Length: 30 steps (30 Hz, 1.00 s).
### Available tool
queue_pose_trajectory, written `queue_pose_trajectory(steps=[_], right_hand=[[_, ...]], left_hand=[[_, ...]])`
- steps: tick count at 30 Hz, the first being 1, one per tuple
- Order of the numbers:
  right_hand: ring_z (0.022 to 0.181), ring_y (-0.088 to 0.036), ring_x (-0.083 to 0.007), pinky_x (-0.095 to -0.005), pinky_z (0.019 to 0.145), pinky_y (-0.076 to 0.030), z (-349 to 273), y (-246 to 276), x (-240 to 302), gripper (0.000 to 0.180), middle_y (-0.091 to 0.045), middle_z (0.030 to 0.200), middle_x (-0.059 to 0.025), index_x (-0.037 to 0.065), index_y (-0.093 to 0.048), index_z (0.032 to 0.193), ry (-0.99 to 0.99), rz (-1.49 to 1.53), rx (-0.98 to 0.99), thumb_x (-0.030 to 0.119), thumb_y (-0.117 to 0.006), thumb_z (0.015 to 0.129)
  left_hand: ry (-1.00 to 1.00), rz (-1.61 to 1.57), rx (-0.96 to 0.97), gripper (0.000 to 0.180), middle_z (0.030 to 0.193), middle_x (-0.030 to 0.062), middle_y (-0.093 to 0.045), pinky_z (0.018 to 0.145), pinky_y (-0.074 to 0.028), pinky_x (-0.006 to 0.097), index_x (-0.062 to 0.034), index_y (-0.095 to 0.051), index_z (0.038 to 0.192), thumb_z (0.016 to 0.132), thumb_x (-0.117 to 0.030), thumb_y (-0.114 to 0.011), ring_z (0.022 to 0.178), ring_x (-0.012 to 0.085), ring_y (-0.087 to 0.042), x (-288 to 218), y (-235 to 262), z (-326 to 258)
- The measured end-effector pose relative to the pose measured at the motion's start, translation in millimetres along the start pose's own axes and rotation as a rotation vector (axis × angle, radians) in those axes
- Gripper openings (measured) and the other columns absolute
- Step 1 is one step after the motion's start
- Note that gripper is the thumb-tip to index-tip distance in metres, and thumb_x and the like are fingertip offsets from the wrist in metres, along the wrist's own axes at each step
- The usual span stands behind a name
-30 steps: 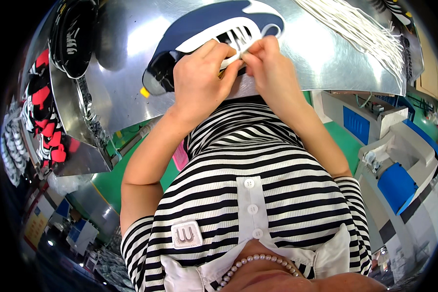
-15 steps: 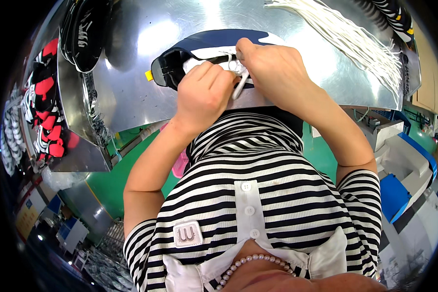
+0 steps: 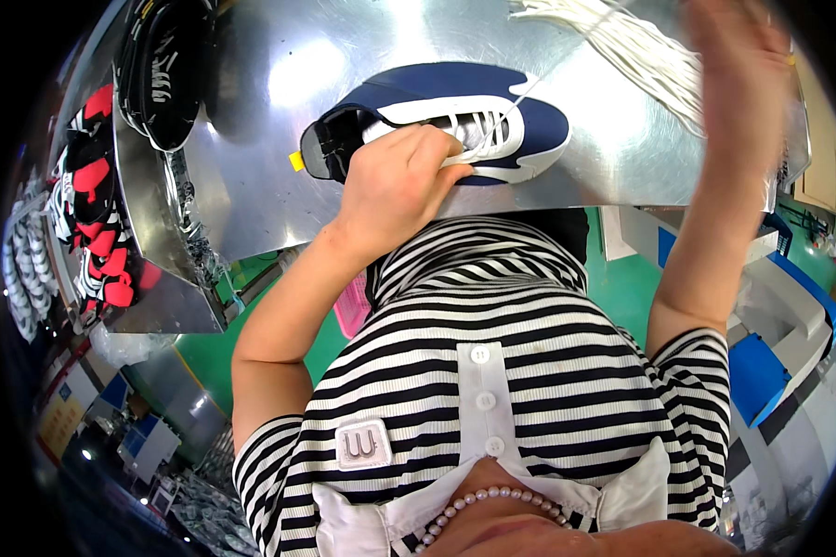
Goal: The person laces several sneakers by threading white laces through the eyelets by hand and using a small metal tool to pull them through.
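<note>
A navy and white shoe (image 3: pixel 455 116) lies on its side on the shiny metal table (image 3: pixel 279 121). My left hand (image 3: pixel 395 181) presses down on the shoe's white laced part, fingers curled over it. A white lace (image 3: pixel 539 79) runs taut from the shoe's eyelets up and to the right toward my right hand (image 3: pixel 738 74), which is raised high above the table and blurred. The fingers of that hand seem closed around the lace's end.
A bundle of loose white laces (image 3: pixel 632 42) lies on the table at the upper right. Black shoes (image 3: pixel 163 70) are stacked at the upper left, with red and black ones (image 3: pixel 97 223) below them. Green floor and blue and white machines (image 3: pixel 780 316) lie to the right.
Both hands were together at the shoe's laces. My right hand has since swung up and to the right, drawing the lace out, while my left hand stayed on the shoe.
</note>
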State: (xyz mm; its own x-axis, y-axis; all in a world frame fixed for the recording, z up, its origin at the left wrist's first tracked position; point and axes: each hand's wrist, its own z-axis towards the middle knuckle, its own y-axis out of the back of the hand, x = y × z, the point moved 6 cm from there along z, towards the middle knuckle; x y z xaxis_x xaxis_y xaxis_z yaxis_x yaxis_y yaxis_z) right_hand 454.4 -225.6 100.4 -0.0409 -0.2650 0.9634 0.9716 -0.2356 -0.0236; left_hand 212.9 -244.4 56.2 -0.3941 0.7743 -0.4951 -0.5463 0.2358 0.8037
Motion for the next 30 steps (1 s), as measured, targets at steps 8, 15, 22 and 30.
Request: queue_pose_trajectory(steps=[8,15,22,30], right_hand=[[0.083,-0.061,-0.0070,-0.0207,0.077,-0.048,-61.5,-70.0,-67.3,0.014,-0.068,0.088,-0.0010,-0.001,-0.069,0.099,-0.403,-0.056,0.273,0.009,-0.066,0.090],[0.075,-0.063,-0.0161,-0.0296,0.069,-0.049,-40.7,-85.3,-69.2,0.016,-0.067,0.084,-0.0064,0.003,-0.071,0.095,-0.237,-0.198,0.266,0.014,-0.068,0.085],[0.083,-0.064,-0.0189,-0.0306,0.076,-0.049,-39.8,-95.5,-72.9,0.014,-0.066,0.093,-0.0071,0.002,-0.070,0.092,-0.242,-0.263,0.394,0.013,-0.067,0.084],[0.080,-0.065,-0.0175,-0.0294,0.074,-0.050,-44.3,-88.8,-75.7,0.009,-0.066,0.090,-0.0059,0.001,-0.069,0.090,-0.268,-0.210,0.358,0.006,-0.069,0.083]], left_hand=[[0.596,-0.373,0.040,0.076,0.095,0.0250,-0.069,0.081,-0.053,0.039,0.0082,-0.027,0.139,0.091,-0.034,-0.068,0.091,0.0354,-0.069,22.7,3.3,2.2],[0.531,-0.058,-0.165,0.044,0.079,0.0189,-0.066,0.074,-0.045,0.044,-0.0039,-0.057,0.121,0.097,-0.040,-0.055,0.073,0.0370,-0.058,25.3,3.0,-4.2],[0.570,-0.055,-0.251,0.039,0.074,0.0151,-0.065,0.070,-0.044,0.041,-0.0076,-0.067,0.107,0.090,-0.042,-0.064,0.071,0.0327,-0.058,26.1,-1.5,-2.1],[0.649,-0.045,-0.135,0.040,0.101,0.0078,-0.071,0.083,-0.047,0.034,-0.0068,-0.066,0.111,0.079,-0.027,-0.079,0.087,0.0244,-0.063,28.9,-5.9,-1.6]])
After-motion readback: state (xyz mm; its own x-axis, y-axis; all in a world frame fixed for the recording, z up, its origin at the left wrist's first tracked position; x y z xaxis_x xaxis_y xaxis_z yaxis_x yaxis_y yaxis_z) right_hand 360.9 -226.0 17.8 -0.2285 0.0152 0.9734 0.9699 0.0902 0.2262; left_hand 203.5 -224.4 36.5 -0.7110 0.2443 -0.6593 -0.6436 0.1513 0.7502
